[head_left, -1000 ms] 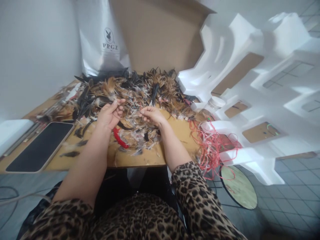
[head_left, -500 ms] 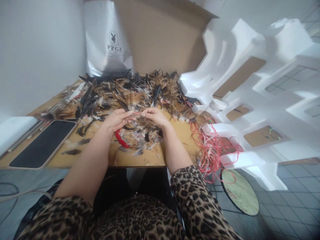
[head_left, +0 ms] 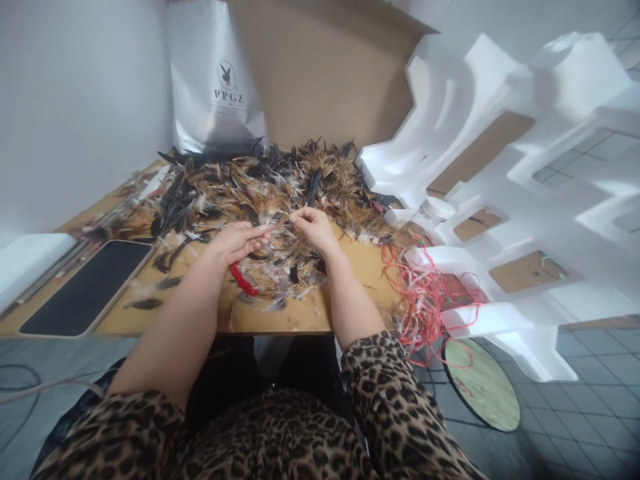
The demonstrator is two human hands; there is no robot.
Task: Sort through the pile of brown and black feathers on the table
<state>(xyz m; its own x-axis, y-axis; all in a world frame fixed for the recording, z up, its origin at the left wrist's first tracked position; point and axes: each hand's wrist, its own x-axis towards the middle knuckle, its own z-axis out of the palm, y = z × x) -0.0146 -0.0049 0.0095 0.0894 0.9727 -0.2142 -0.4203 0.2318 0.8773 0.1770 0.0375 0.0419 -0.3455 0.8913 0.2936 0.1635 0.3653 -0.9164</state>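
Head view: hands [head_left: 241, 243] pinch reddish strand [head_left: 280, 224] over feathers [head_left: 273, 270].

Both bare forearms are extended toward the far side, leopard-print sleeves pushed up. The left hand [head_left: 243, 242] is held at the left, palm partly turned up, fingers curled. The right hand [head_left: 311, 228] is held just beside it, wrist bent, with thumb and forefinger pinched.
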